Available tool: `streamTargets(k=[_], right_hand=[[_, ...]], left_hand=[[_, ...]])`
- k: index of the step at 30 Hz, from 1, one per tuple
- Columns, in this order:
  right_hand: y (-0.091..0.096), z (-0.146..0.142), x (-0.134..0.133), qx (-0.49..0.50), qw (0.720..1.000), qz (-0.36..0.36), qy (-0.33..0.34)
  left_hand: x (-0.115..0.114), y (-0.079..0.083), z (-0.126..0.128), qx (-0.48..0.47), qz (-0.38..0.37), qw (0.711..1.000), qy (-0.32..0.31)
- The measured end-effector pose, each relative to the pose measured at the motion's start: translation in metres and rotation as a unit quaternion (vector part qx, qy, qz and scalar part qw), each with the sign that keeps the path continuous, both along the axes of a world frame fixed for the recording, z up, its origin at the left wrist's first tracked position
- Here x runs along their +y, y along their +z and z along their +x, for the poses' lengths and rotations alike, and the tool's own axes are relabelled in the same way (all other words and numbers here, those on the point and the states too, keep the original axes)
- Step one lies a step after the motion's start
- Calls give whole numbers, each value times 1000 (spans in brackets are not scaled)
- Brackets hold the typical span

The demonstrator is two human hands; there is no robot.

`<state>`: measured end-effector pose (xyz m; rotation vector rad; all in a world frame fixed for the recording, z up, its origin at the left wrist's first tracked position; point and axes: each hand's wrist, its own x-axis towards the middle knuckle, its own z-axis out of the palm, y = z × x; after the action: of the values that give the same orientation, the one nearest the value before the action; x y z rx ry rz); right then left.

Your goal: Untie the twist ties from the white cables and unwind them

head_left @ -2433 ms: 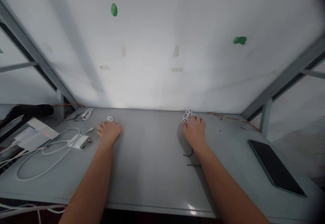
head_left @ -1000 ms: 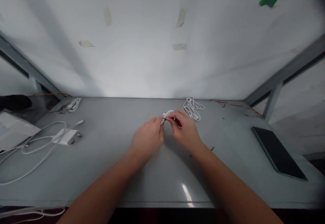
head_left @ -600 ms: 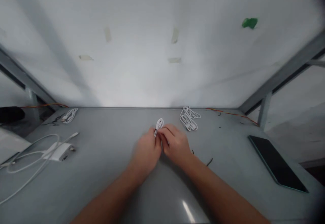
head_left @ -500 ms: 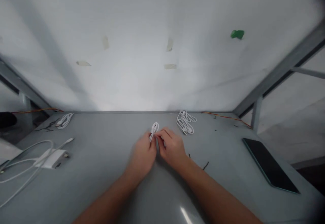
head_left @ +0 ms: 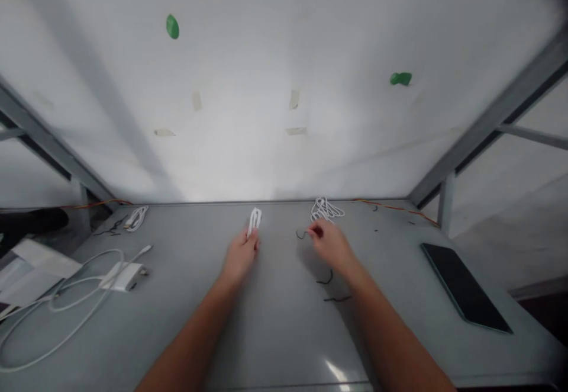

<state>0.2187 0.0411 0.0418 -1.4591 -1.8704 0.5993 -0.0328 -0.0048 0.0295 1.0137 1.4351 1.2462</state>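
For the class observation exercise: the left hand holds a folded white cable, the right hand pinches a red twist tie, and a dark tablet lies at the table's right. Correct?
Not quite. In the head view the twist tie pinched by the right hand is black, not red. The left hand does hold the folded white cable, and the dark tablet lies right.

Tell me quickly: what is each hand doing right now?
Left hand: closed on a small folded white cable.
Right hand: fingertips pinching a short black twist tie.
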Motion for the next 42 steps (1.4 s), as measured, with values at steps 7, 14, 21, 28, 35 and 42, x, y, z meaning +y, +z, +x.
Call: streamTargets(k=[7,14,21,28,35,42], right_hand=[[21,106,2,17,947,-287,143],[14,122,-6,50,923,-348,160],[-2,74,-26,115,975,-113,-155],[-12,-83,-53,300,939,-168,23],[-31,-107,-56,295,946,-108,75],[-37,-95,-54,364,912,-167,87]], left_hand=[[10,-9,-40,212,72,967,123],[8,-20,-33,-128,12,987,96],[0,-8,-35,-297,-19,952,71],[-25,-17,-14,-245,-11,969,40],[-40,-22,2,-55,62,997,-4],[-48,-23,6,76,66,994,-32]])
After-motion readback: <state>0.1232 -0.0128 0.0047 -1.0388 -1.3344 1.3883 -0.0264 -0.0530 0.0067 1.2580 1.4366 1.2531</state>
